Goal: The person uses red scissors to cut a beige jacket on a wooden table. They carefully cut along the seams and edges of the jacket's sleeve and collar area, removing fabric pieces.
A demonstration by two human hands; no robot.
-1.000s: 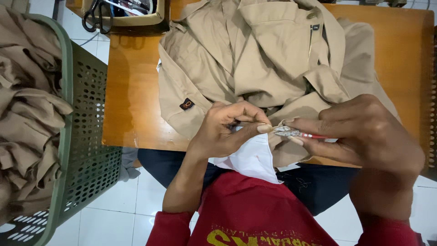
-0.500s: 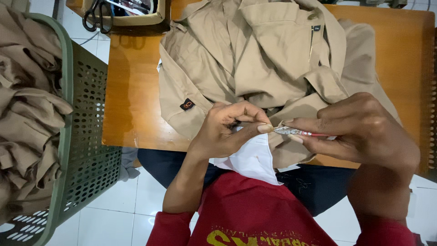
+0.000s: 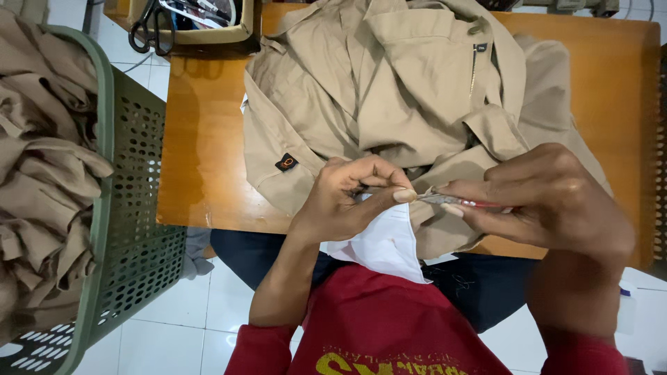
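A khaki jacket (image 3: 389,90) lies bunched on the orange wooden table (image 3: 201,160), its small dark patch on one sleeve. My left hand (image 3: 351,198) pinches a fold of the jacket's edge with its white lining (image 3: 382,243) between thumb and fingers. My right hand (image 3: 549,201) grips a small metal thread snipper with a red handle (image 3: 455,201), its tip right at the pinched fabric beside my left thumb. Both hands hover over the table's near edge, above my lap.
A green plastic basket (image 3: 118,229) piled with more khaki garments (image 3: 42,173) stands at the left on the white tiled floor. A cardboard box (image 3: 208,28) with black-handled scissors (image 3: 149,31) sits at the table's far left corner.
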